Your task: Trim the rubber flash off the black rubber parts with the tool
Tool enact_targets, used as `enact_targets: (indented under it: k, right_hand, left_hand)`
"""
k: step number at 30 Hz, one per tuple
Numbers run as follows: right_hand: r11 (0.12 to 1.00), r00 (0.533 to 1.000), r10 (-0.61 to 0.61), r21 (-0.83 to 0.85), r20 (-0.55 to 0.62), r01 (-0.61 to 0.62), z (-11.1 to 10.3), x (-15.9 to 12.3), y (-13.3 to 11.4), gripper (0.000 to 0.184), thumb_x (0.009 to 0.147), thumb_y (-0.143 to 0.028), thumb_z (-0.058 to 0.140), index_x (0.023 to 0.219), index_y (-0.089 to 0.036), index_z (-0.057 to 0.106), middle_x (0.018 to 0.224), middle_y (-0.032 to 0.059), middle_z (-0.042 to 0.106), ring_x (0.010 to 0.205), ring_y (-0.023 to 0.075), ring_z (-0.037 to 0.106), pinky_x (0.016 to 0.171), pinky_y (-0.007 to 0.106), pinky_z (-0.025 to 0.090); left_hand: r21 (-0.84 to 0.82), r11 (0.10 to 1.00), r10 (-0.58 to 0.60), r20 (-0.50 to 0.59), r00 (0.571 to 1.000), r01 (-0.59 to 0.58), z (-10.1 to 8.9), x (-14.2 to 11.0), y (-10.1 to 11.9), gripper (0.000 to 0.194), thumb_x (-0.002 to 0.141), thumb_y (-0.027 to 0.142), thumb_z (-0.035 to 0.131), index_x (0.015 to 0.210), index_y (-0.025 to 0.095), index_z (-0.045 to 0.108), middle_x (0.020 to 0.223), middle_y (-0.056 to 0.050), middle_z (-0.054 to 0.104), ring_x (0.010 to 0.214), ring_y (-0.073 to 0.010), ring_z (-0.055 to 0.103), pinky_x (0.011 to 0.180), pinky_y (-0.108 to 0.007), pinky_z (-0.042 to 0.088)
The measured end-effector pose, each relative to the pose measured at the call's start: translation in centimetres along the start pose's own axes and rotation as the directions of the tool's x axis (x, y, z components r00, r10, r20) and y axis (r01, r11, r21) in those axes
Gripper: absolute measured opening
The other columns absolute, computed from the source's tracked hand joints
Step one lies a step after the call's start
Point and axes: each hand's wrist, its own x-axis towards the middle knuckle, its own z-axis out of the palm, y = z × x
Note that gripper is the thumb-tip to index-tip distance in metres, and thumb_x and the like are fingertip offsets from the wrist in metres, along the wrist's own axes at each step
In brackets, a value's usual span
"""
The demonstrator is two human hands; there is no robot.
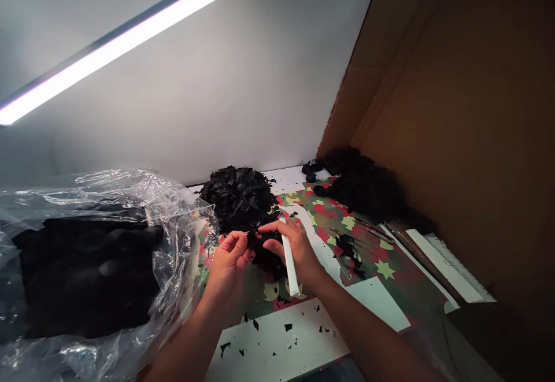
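Note:
My left hand [230,258] is closed in a pinch, thumb against forefinger, low over the patterned surface. Whatever sits between those fingertips is too small to make out. Close to its right, my right hand [299,249] holds a white flat-sided stick [289,263], which slants down across the hand. The stick's far end is hidden by the fingers. Its fingertips point toward the left hand and nearly meet it. Dark scraps [271,258] lie under and between both hands. Just behind them rises a heap of black shredded pieces [238,194].
A clear plastic bag [173,243] with black pieces inside fills the left. Black material [368,188] is piled along the cardboard wall [459,122] at right. Thin tools [375,232] and white strips [451,263] lie nearby. A lit tube lamp [117,44] hangs overhead.

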Motion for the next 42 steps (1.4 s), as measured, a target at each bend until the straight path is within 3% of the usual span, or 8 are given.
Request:
enact_targets:
  k: [6, 9, 14, 18, 24, 31, 35, 42]
  right_hand:
    - [0.938, 0.976, 0.207, 0.271, 0.062, -0.216, 1.3, -0.1, -1.3, 0.033, 0.090, -0.054, 0.065, 0.087, -0.022, 0.062, 0.076, 0.0005, 0.064, 0.071, 0.0183, 0.056, 0.065, 0.029, 0.041]
    - [0.921, 0.978, 0.191, 0.328, 0.089, -0.210, 1.3, -0.1, -1.2, 0.029, 0.092, -0.045, 0.062, 0.079, -0.021, 0.054, 0.069, -0.0021, 0.057, 0.065, 0.0152, 0.050, 0.058, 0.026, 0.036]
    - [0.978, 0.991, 0.079, 0.184, 0.106, -0.097, 1.0, -0.3, -0.6, 0.017, 0.088, -0.022, 0.058, 0.078, -0.022, 0.045, 0.078, -0.0012, 0.054, 0.073, 0.0156, 0.049, 0.062, 0.024, 0.035]
    - [0.999, 0.975, 0.023, 0.028, 0.223, -0.030, 0.6, -0.5, -0.1, 0.017, 0.091, -0.017, 0.050, 0.079, -0.022, 0.039, 0.075, -0.0028, 0.048, 0.070, 0.0151, 0.044, 0.062, 0.025, 0.031]
    - [0.998, 0.965, -0.021, 0.058, 0.263, 0.006, 0.2, -0.4, -1.2, 0.032, 0.101, -0.031, 0.043, 0.072, -0.022, 0.031, 0.063, -0.0047, 0.041, 0.062, 0.0141, 0.038, 0.063, 0.026, 0.029]
    - [0.976, 0.969, -0.121, 0.203, 0.217, 0.077, 1.5, -0.8, -1.8, 0.044, 0.105, -0.046, 0.031, 0.069, -0.022, 0.026, 0.060, -0.0056, 0.034, 0.059, 0.0132, 0.031, 0.068, 0.030, 0.031]
    - [0.962, 0.982, -0.100, 0.269, 0.161, 0.054, 1.9, -1.3, -2.8, 0.044, 0.103, -0.044, 0.037, 0.067, -0.022, 0.027, 0.060, -0.0069, 0.030, 0.057, 0.0114, 0.026, 0.072, 0.031, 0.033]
    - [0.826, 0.987, 0.073, 0.545, 0.145, -0.141, -0.4, -0.3, -2.0, 0.046, 0.097, -0.054, 0.041, 0.064, -0.023, 0.030, 0.059, -0.0059, 0.030, 0.054, 0.0109, 0.025, 0.052, 0.026, 0.025]
  left_hand:
    - [0.154, 0.975, 0.160, -0.008, 0.987, -0.157, 0.8, -0.7, -0.2, 0.024, 0.067, 0.029, 0.088, 0.071, 0.016, 0.068, 0.095, -0.003, 0.069, 0.085, -0.0151, 0.066, 0.076, -0.024, 0.053]
    - [0.374, 0.898, 0.221, 0.072, 0.973, -0.232, 0.9, -0.7, 0.2, 0.020, 0.067, 0.026, 0.086, 0.074, 0.017, 0.070, 0.096, -0.004, 0.070, 0.088, -0.0181, 0.067, 0.078, -0.027, 0.053]
    - [0.765, 0.526, 0.300, 0.242, 0.923, -0.372, 0.3, -0.6, 0.9, 0.017, 0.074, 0.025, 0.080, 0.079, 0.020, 0.064, 0.096, -0.003, 0.069, 0.085, -0.0191, 0.065, 0.077, -0.031, 0.050]
    - [0.849, 0.276, 0.276, 0.379, 0.883, -0.451, 0.5, -1.0, 1.6, 0.016, 0.088, 0.027, 0.066, 0.076, 0.020, 0.059, 0.089, -0.002, 0.064, 0.080, -0.0180, 0.059, 0.071, -0.029, 0.043]
    - [0.735, 0.449, 0.329, 0.392, 0.859, -0.508, 1.0, -1.6, 1.9, 0.028, 0.095, 0.034, 0.057, 0.071, 0.020, 0.055, 0.092, -0.002, 0.056, 0.081, -0.0166, 0.053, 0.070, -0.026, 0.042]
    - [0.548, 0.697, 0.442, 0.181, 0.879, -0.463, 1.5, -2.1, 0.2, 0.027, 0.096, 0.037, 0.058, 0.076, 0.020, 0.061, 0.078, 0.000, 0.052, 0.074, -0.0144, 0.044, 0.068, -0.024, 0.038]
    - [0.276, 0.897, 0.351, 0.027, 0.936, -0.345, 2.2, -2.5, -0.2, 0.027, 0.089, 0.042, 0.068, 0.078, 0.018, 0.065, 0.078, 0.001, 0.050, 0.072, -0.0122, 0.042, 0.065, -0.021, 0.039]
    - [-0.015, 0.973, 0.228, 0.134, 0.964, -0.228, 1.1, -1.0, 2.6, 0.026, 0.089, 0.040, 0.069, 0.075, 0.018, 0.066, 0.080, -0.001, 0.055, 0.069, -0.0109, 0.051, 0.065, -0.022, 0.048]
